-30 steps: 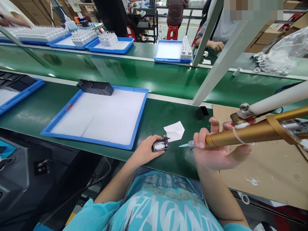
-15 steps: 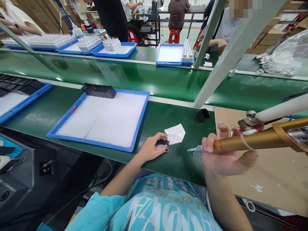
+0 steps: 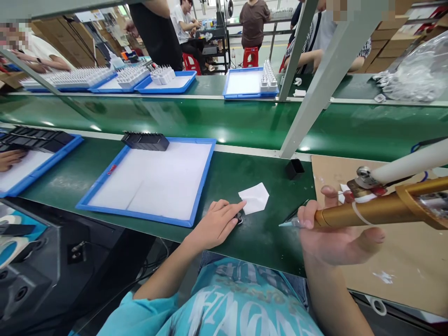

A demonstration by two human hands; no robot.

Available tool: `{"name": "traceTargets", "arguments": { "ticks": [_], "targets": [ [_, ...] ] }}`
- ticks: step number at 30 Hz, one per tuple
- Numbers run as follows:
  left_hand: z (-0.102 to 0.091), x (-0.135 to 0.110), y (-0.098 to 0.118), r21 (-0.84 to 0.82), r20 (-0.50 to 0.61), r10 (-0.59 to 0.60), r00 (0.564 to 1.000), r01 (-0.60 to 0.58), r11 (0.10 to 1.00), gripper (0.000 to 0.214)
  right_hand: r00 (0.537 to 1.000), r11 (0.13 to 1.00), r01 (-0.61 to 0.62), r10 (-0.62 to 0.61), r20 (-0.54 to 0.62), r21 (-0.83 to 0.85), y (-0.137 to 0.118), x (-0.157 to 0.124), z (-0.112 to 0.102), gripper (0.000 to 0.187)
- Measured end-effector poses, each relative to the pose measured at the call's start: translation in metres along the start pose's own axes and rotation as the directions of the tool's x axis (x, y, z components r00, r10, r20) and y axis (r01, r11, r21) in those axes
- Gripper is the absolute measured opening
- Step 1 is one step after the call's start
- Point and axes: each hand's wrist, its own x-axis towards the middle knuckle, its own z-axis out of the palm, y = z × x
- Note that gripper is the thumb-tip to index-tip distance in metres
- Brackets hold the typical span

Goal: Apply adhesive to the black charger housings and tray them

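My left hand [image 3: 213,226] lies nearly flat on the green bench, its fingers stretched forward. Under its fingertips a bit of a small black part with a shiny edge [image 3: 240,218] shows; the rest is covered. The index fingertip reaches the edge of a white paper piece [image 3: 257,198]. Over the bench's right side, my right hand [image 3: 329,231] grips a gold-coloured tubular dispenser [image 3: 367,210] with a pale blue needle tip [image 3: 287,224] pointing left. A thin black stick-like tool [image 3: 296,212] shows beside that tip, by the fingers; whether it is held I cannot tell.
A blue-rimmed tray [image 3: 191,186] bears a row of black housings [image 3: 147,141]. Behind the right hand stand a small black square cup [image 3: 294,169] and a brown board [image 3: 395,266]. A slanted metal post [image 3: 315,93] rises by the green conveyor [image 3: 175,116]. A co-worker's hand [image 3: 10,159] is at far left.
My left hand has flattened, its fingers extending over the small black part. The thin black tool now shows more clearly by my right hand, which still holds the dispenser. A co-worker's hand has appeared at left.
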Motion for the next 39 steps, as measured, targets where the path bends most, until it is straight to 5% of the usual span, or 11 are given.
{"name": "traceTargets", "arguments": {
  "ticks": [9,15,20,25,32,36,39],
  "targets": [
    [0.032,-0.003,0.008,-0.109,-0.341,-0.058,0.938,0.022,0.994,0.022,0.999,0.999,0.021,-0.022,0.028,0.034,0.003,-0.001,-0.011,0.049],
    [0.049,-0.002,-0.003,0.017,-0.449,0.006,0.894,0.002,1.0,0.016,0.997,0.997,0.071,-0.071,-0.014,-0.011,0.007,-0.006,-0.013,0.048],
    [0.047,0.0,-0.011,0.184,-0.34,0.04,0.94,0.025,0.983,0.025,0.995,0.997,0.024,-0.03,-0.092,-0.068,0.007,-0.006,-0.028,0.039],
    [0.029,0.004,-0.003,0.107,-0.115,-0.045,0.992,0.057,0.993,0.03,0.992,0.996,0.021,-0.031,-0.124,-0.086,0.003,-0.004,-0.031,0.043],
    [0.029,0.006,-0.007,0.164,0.123,-0.244,0.962,0.223,0.961,0.042,0.989,0.99,0.027,-0.047,-0.14,-0.141,0.004,0.001,-0.036,0.045],
    [0.03,0.004,-0.008,0.067,0.089,-0.21,0.974,0.204,0.977,0.033,0.99,0.986,0.025,-0.047,-0.136,-0.163,0.004,0.008,-0.04,0.048],
    [0.031,0.003,-0.009,-0.213,0.014,-0.237,0.971,0.235,0.948,0.028,0.988,0.983,0.052,-0.076,-0.134,-0.176,0.003,0.013,-0.041,0.047]
  ]
}}
